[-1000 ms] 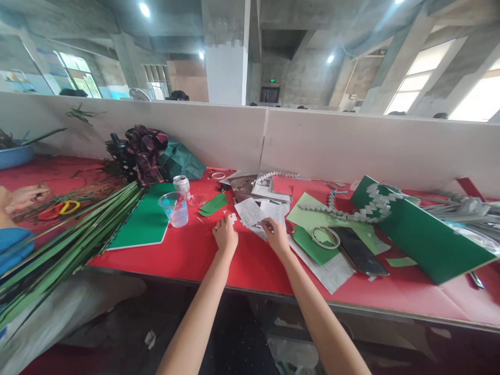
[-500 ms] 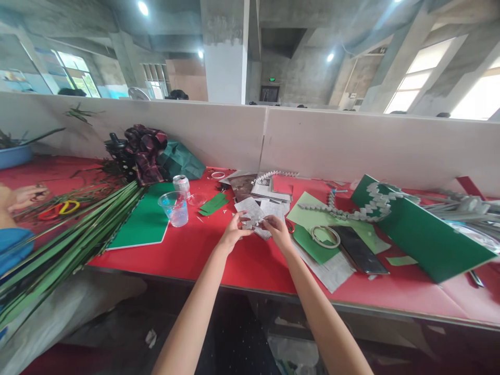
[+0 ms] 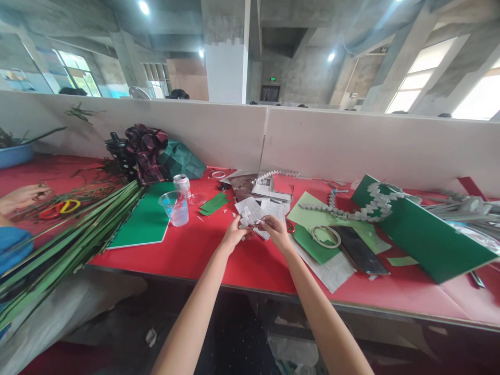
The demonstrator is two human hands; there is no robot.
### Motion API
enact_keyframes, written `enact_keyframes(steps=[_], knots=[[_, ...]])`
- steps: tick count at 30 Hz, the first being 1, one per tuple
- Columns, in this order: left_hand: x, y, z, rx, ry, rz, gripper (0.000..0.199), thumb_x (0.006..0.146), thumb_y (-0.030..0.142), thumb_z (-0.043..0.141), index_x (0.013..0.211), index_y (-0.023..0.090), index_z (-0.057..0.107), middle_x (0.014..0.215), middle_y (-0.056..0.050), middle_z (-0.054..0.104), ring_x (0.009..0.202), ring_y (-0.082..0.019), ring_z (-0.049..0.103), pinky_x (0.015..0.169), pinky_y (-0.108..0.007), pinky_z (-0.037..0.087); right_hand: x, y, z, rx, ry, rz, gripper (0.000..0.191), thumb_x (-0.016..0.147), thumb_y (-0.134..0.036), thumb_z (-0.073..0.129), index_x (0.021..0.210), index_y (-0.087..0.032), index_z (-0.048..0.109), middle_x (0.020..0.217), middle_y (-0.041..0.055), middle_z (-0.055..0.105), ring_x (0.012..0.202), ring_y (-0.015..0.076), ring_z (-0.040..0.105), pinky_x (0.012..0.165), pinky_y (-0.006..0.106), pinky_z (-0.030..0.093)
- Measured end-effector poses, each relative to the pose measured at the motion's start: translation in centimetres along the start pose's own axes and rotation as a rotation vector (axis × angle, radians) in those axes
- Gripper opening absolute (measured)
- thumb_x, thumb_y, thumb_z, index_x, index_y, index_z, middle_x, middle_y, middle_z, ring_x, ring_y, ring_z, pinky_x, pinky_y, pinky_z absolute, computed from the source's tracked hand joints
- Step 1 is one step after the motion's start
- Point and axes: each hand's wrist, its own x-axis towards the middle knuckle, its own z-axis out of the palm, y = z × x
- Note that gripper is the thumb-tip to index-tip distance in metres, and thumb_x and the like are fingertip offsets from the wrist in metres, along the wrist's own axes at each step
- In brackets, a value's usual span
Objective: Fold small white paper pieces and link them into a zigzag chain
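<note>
A small folded grey-white paper piece (image 3: 245, 217) is held in my left hand (image 3: 233, 234), its fingers closed round the lower left side. My right hand (image 3: 274, 229) is pinched at the right end of the same piece, where a thin pale strip shows between the hands. Printed paper sheets (image 3: 253, 208) lie on the red table (image 3: 203, 260) just beyond my fingers. Close to my right hand are red-handled scissors (image 3: 290, 226), partly covered. To the right, a zigzag folded paper chain (image 3: 365, 212) rests on light green paper and against a green board.
Left are a plastic cup (image 3: 178, 213), a can (image 3: 182, 183), green board (image 3: 136, 219) and long green leaves (image 3: 97, 221). Another person's hand (image 3: 27, 197) is at far left. A white ring (image 3: 325, 237) and dark phone (image 3: 357, 250) lie right.
The folded piece has turned upward in my left hand and shows more of its face. My right fingers have shifted slightly. The other person's hand at far left has moved a little.
</note>
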Motion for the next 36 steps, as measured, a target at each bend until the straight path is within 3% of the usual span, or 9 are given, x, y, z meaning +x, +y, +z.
enact_keyframes(steps=[5, 9, 15, 23, 30, 36], knots=[[-0.1, -0.2, -0.2, -0.068, -0.176, 0.011, 0.045, 0.081, 0.035, 0.062, 0.123, 0.025, 0.053, 0.102, -0.005, 0.065, 0.073, -0.014, 0.063, 0.058, -0.022, 0.045, -0.1, -0.4, 0.0, -0.11, 0.011, -0.06, 0.027, 0.084, -0.049, 0.052, 0.087, -0.022, 0.051, 0.082, 0.0024, 0.06, 0.081, 0.0176, 0.06, 0.078, 0.031, 0.049], [-0.2, -0.1, -0.1, -0.186, -0.196, -0.029, 0.043, 0.087, 0.043, 0.053, 0.125, 0.023, 0.053, 0.112, -0.008, 0.062, 0.088, -0.018, 0.064, 0.068, -0.027, 0.05, -0.2, -0.4, -0.2, -0.152, 0.021, -0.061, 0.027, 0.086, -0.049, 0.048, 0.088, -0.022, 0.049, 0.082, 0.0027, 0.059, 0.079, 0.0175, 0.058, 0.074, 0.03, 0.048], [-0.8, 0.5, 0.0, -0.111, -0.227, -0.014, 0.056, 0.078, 0.034, 0.067, 0.129, 0.029, 0.044, 0.101, -0.005, 0.062, 0.081, -0.019, 0.066, 0.059, -0.024, 0.049, -0.2, -0.5, -0.1, -0.03, 0.019, 0.007, 0.025, 0.083, -0.047, 0.053, 0.087, -0.023, 0.047, 0.082, 0.0033, 0.061, 0.082, 0.0199, 0.061, 0.075, 0.032, 0.049], [-1.1, 0.8, 0.6, -0.084, -0.221, -0.016, 0.05, 0.07, 0.035, 0.074, 0.11, 0.022, 0.047, 0.094, -0.002, 0.057, 0.069, -0.016, 0.066, 0.059, -0.028, 0.053, -0.4, -1.3, 0.3, 0.132, 0.032, 0.131, 0.029, 0.077, -0.047, 0.06, 0.085, -0.024, 0.045, 0.082, 0.0031, 0.066, 0.086, 0.0225, 0.065, 0.075, 0.033, 0.05], [-1.1, 0.8, 0.6, -0.074, -0.232, -0.008, 0.053, 0.066, 0.029, 0.077, 0.107, 0.021, 0.045, 0.092, -0.001, 0.056, 0.067, -0.015, 0.064, 0.062, -0.028, 0.051, -0.3, -1.0, 0.3, 0.021, 0.032, -0.002, 0.022, 0.077, -0.04, 0.064, 0.079, -0.022, 0.052, 0.07, -0.002, 0.059, 0.068, 0.0143, 0.057, 0.062, 0.025, 0.043], [-0.9, 0.6, 0.3, -0.143, -0.205, 0.0, 0.055, 0.065, 0.025, 0.079, 0.108, 0.022, 0.045, 0.092, 0.0, 0.059, 0.077, -0.017, 0.065, 0.072, -0.029, 0.049, -0.3, -1.0, 0.1, -0.005, 0.021, -0.03, 0.021, 0.076, -0.036, 0.066, 0.075, -0.02, 0.054, 0.07, -0.001, 0.06, 0.067, 0.0142, 0.057, 0.062, 0.026, 0.044]])
